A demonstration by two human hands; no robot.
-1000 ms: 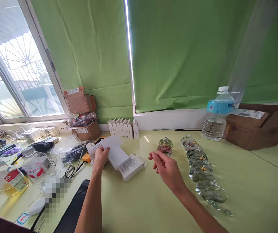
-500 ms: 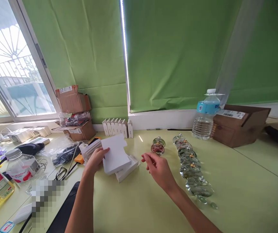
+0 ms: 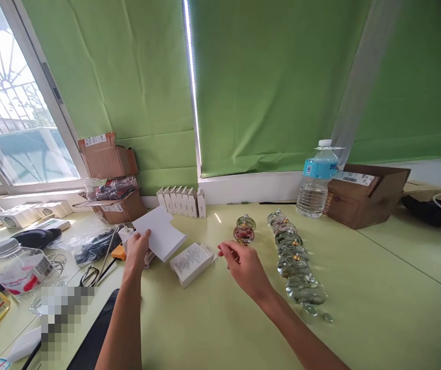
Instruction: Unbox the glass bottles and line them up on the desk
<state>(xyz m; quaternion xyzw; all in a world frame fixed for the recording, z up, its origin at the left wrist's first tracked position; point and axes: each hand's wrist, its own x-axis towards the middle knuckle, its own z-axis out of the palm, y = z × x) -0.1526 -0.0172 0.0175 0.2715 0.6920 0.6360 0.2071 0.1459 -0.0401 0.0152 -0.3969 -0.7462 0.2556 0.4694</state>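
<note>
A blank white card-like sheet point(image 3: 160, 234) is gripped at its left edge by my left hand point(image 3: 138, 247), above a stack of white pieces partly hidden behind the hand. Printed text covers the top of a small white box point(image 3: 192, 262) lying on the table between my hands. Just right of the box, my right hand point(image 3: 241, 267) has its fingers curled and pinched together; whether something small is between them I cannot make out. Beyond it stand two round glass ornaments point(image 3: 244, 234). A row of glass ornaments point(image 3: 295, 264) runs along the right side.
Several slim white boxes point(image 3: 181, 202) stand at the wall. A water bottle point(image 3: 312, 190) and an open cardboard box point(image 3: 362, 198) are at the back right. Cardboard boxes point(image 3: 118, 205), cables and another bottle point(image 3: 22, 270) crowd the left.
My left hand has moved the white sheet left and up, off the small box, whose printed face now shows. The camera view has shifted slightly. My right hand remains pinched.
</note>
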